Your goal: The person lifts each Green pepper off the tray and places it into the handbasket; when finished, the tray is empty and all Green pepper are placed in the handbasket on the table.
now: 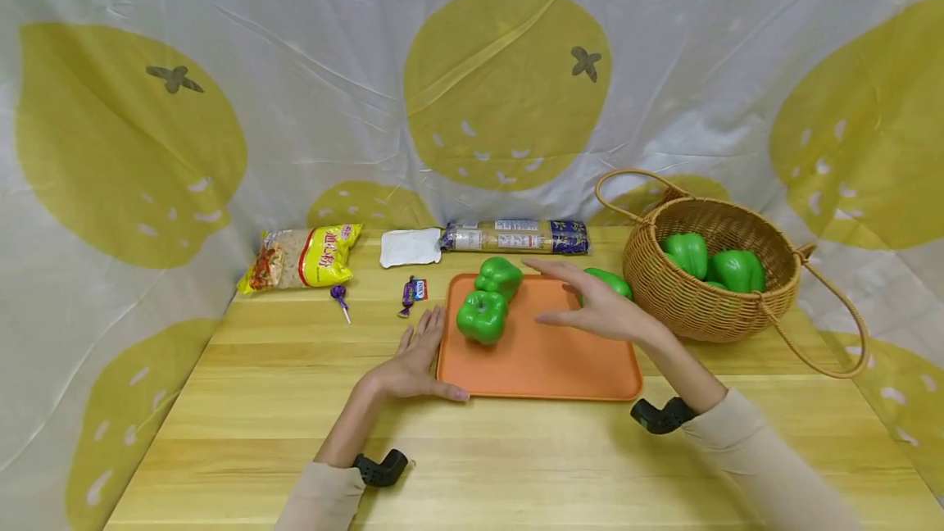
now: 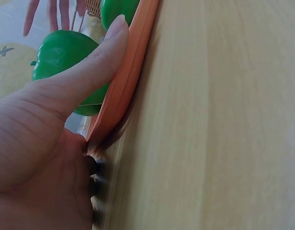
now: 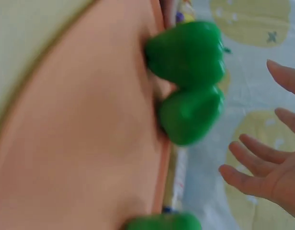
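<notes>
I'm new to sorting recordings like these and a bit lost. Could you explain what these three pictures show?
There's no machine, just a person's two bare hands. The wide picture comes from a camera worn on the head; the other two come from cameras on the left and right wrists.

On the wooden table lies an orange tray with two green peppers on its left side; a third pepper sits by its far right corner. The wicker basket contains more. Behind and to the left are packets and sweets.

The left hand rests at the tray's near left corner. The right hand hovers over the tray, fingers spread. Neither grips anything.
</notes>
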`<act>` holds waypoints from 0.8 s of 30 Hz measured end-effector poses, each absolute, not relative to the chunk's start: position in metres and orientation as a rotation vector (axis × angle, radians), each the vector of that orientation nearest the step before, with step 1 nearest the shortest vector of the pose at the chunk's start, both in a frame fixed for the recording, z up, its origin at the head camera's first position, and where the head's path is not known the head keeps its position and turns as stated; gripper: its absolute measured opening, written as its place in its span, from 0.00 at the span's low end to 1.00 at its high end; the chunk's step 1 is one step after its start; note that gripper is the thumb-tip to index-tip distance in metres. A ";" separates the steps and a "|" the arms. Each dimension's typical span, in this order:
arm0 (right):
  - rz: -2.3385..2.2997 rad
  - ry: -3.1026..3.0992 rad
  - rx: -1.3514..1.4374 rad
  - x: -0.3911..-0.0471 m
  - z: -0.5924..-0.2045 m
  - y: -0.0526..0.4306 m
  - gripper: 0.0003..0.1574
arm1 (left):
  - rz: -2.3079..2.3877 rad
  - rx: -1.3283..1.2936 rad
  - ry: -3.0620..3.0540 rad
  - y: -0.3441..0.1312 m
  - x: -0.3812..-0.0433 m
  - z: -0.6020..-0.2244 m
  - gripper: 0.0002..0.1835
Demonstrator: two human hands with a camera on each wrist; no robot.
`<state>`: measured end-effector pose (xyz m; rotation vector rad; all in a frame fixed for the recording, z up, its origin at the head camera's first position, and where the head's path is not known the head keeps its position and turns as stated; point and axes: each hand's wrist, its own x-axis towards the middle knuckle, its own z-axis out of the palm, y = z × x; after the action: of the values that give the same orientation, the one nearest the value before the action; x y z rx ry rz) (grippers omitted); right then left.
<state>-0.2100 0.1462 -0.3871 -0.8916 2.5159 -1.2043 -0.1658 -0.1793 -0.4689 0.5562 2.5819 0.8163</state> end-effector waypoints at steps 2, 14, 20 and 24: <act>-1.230 2.482 -0.904 -0.206 -0.395 0.135 0.49 | 0.815 0.557 2.584 -0.179 -0.167 -0.469 0.74; -1.343 2.430 -0.817 -0.195 -0.423 0.090 0.46 | 0.814 0.553 2.560 -0.181 -0.167 -0.466 0.73; -1.390 2.479 -0.726 -0.195 -0.430 0.077 0.45 | 0.821 0.557 2.558 -0.180 -0.167 -0.468 0.73; -1.454 2.442 -0.689 -0.196 -0.433 0.072 0.41 | 0.823 0.558 2.564 -0.180 -0.167 -0.468 0.73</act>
<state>-0.1964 0.0723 -0.4328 -0.6887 2.4418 -1.4542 -0.1673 -0.1796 -0.4684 0.5579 2.5639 0.8229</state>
